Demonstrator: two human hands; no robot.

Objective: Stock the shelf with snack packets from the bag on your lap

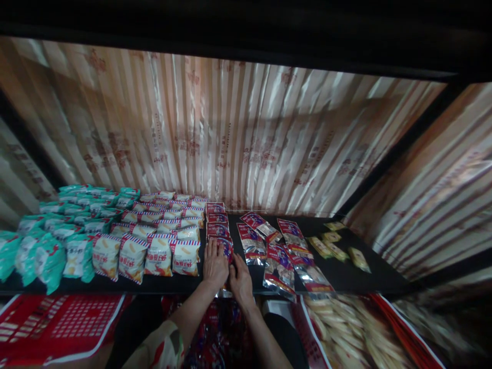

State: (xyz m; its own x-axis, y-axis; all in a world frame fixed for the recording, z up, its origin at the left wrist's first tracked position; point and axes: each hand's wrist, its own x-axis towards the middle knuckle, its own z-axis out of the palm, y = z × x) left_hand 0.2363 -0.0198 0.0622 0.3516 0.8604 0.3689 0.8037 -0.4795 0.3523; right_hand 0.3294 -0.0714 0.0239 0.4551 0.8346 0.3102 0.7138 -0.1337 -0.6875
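My left hand (215, 267) lies on the front red-and-purple snack packet (223, 245), fingers stretched out over its upper part. At the packet's right edge rests my right hand (241, 281), its fingers fairly straight. Between the two hands the packet is mostly covered; its silvery lower end shows near the shelf's front edge. Behind it, several matching packets (217, 217) overlap in a straight column. More packets of that kind (279, 261) lie loosely spread to the right of my right hand.
White snack bags (159, 254) and teal bags (79, 256) stand in rows on the left of the black shelf (346, 279). Small yellow-green packets (330, 247) lie at right. Below are a red basket (69, 323), a heap of red packets, and a bag of pale pieces (346, 328).
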